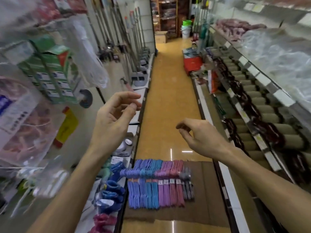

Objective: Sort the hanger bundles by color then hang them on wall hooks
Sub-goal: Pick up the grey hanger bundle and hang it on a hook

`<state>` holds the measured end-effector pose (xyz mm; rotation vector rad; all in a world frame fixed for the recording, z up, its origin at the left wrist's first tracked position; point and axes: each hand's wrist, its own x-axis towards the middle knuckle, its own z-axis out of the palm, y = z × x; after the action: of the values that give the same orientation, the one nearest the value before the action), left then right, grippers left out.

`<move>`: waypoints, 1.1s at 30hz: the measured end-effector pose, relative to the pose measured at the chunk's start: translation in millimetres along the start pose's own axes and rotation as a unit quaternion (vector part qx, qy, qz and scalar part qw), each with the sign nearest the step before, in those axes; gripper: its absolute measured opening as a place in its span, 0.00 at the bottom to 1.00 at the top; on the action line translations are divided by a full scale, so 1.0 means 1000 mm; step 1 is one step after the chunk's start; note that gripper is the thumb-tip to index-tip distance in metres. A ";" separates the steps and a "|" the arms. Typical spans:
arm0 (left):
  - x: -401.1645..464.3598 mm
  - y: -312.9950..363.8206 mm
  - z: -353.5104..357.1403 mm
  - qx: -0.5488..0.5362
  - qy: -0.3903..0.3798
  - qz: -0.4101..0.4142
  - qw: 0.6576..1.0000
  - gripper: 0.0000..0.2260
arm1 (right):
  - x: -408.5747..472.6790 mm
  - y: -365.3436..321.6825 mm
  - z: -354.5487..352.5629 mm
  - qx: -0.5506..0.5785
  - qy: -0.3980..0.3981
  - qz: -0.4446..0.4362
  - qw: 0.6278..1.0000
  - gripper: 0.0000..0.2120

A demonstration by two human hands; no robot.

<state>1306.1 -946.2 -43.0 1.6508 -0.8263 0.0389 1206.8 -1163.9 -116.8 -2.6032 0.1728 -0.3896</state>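
Hanger bundles (158,184) lie color-grouped on cardboard (205,190) at bottom center, probably staged for hanging; left hand (112,118) and right hand (200,135) hover mid-frame, fingers loosely curled, holding nothing

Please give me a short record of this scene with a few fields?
place: shop aisle with shelves on both sides
hangers: bundles lying in a row on cardboard on the floor
colour order, left to right: blue, purple, pink, dark
left hand: raised, fingers loosely curled, holding nothing
right hand: raised, holding nothing
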 end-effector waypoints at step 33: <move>-0.143 -0.618 0.308 0.051 -0.114 -0.130 0.984 0.11 | -0.058 0.419 0.473 -0.092 -0.060 0.163 0.980 0.12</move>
<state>1401.2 -1134.0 -716.2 1.8728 -0.7832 -0.3007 1275.2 -1299.5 -732.7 -2.7029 0.6095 -0.1026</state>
